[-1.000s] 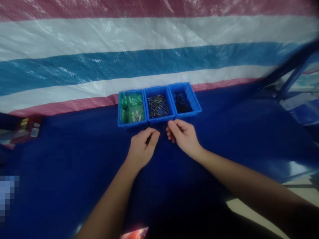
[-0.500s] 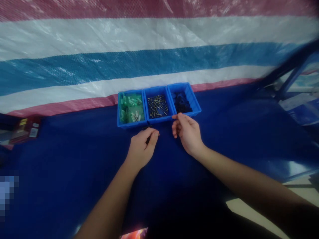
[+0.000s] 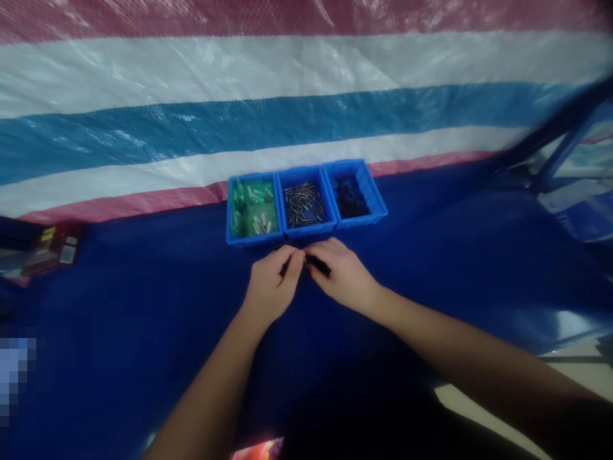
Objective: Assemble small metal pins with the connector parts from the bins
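My left hand [image 3: 272, 281] and my right hand [image 3: 345, 275] meet at the fingertips just in front of three joined blue bins. Both are closed in a pinch; whatever lies between the fingertips is too small and dark to make out. The left bin [image 3: 253, 241] contains green bags and short, pale cylindrical pieces [image 3: 262, 223]. Slim metallic rods [image 3: 304, 201], like pen refill tips, lie loose in the middle bin [image 3: 311, 231]. In the right bin [image 3: 371, 219] is a heap of small black parts [image 3: 350, 197].
A dark blue cover [image 3: 143, 332] spreads over the table. Striped plastic sheeting [image 3: 287, 121] hangs behind the bins. At the left lies a dark red box [image 3: 60, 246]; papers [image 3: 579, 207] and a dark frame bar [image 3: 565, 140] are at the right.
My right hand has come down and left from the front of the right bin to meet my left hand, its fingers now pinched. The left hand has stayed nearly still.
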`<state>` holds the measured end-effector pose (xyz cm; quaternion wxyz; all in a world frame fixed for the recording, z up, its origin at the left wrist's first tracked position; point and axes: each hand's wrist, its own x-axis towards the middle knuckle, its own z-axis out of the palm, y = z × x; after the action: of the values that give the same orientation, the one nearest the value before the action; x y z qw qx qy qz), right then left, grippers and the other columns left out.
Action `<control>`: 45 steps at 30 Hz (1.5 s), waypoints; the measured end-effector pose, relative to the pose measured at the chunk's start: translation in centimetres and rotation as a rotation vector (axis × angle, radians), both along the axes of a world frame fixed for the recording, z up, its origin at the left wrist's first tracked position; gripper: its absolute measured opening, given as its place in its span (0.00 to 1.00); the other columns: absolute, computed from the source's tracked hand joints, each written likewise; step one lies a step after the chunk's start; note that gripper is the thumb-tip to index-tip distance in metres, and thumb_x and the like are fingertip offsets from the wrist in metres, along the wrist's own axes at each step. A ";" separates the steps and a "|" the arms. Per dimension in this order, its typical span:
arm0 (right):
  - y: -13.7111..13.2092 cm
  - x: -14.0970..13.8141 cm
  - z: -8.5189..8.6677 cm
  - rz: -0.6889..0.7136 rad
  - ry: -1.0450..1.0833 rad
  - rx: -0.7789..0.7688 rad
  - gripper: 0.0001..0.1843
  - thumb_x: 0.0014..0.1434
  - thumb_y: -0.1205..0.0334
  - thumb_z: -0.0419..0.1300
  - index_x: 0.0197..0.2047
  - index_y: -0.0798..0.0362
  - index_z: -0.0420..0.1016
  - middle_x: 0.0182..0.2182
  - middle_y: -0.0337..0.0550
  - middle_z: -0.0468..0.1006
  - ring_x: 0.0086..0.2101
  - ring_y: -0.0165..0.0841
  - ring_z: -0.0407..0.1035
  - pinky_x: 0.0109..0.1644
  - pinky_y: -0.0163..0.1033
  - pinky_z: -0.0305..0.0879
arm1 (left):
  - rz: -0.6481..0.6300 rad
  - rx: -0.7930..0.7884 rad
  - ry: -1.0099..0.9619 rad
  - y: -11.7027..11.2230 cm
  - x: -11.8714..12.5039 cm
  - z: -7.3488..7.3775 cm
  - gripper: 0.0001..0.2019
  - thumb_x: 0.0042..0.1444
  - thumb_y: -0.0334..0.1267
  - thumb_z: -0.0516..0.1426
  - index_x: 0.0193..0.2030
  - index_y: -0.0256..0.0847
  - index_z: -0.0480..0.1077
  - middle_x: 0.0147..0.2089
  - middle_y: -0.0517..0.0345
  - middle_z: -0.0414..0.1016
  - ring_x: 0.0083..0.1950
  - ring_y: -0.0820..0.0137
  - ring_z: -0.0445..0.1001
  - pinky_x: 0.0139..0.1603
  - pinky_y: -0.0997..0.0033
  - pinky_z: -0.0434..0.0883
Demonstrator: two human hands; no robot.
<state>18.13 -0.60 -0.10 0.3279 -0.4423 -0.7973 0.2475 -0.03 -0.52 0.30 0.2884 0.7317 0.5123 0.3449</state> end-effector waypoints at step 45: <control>0.0 -0.3 0.6 -0.177 0.401 -0.227 0.06 0.59 0.66 0.64 0.41 0.51 0.81 0.30 0.38 0.79 0.28 0.28 0.70 0.33 0.35 0.69 | 0.062 0.022 -0.129 0.1 0.1 -0.6 0.10 0.64 0.37 0.59 0.51 0.45 0.72 0.34 0.63 0.79 0.31 0.75 0.78 0.40 0.73 0.75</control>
<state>17.83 -0.57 0.48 0.4483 -0.4866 -0.6413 0.3886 0.08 -0.46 -0.30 0.3020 0.6949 0.5113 0.4056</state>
